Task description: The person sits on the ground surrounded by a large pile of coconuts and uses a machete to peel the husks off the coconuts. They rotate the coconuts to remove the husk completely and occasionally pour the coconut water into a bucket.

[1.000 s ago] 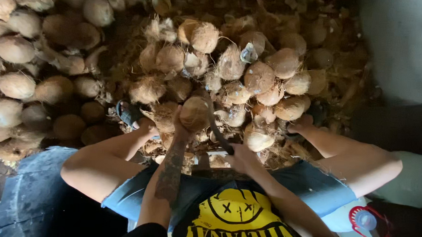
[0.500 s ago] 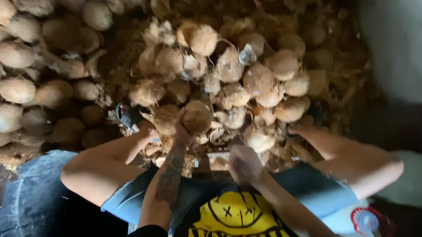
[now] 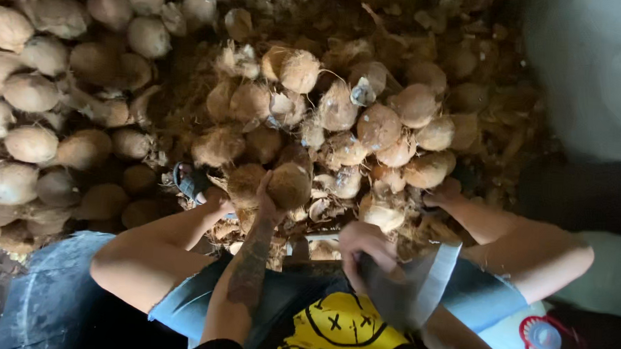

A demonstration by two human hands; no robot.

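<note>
Both hands grip: left [image 3: 268, 204] coconut [image 3: 289, 185], right [image 3: 363, 248] cleaver [image 3: 417, 285].

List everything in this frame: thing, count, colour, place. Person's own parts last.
husked coconuts: many, too heaped to count, tan-brown and fibrous, piled across centre and left
held coconut: one, brown, centre, in front of the person's knees
husk scraps: loose litter, dark brown, on the ground at upper right
blade: one, broad and grey, blurred, lower centre-right
sandal: one, dark straps, on the foot at centre-left
round red-rimmed object: one, lower right corner, kind unclear
wall: pale grey, right edge
shorts: blue denim, bottom
shirt: black with a yellow print, bottom centre
left hand: gripping the held coconut from below
right hand: closed around the blade's handle end
</note>
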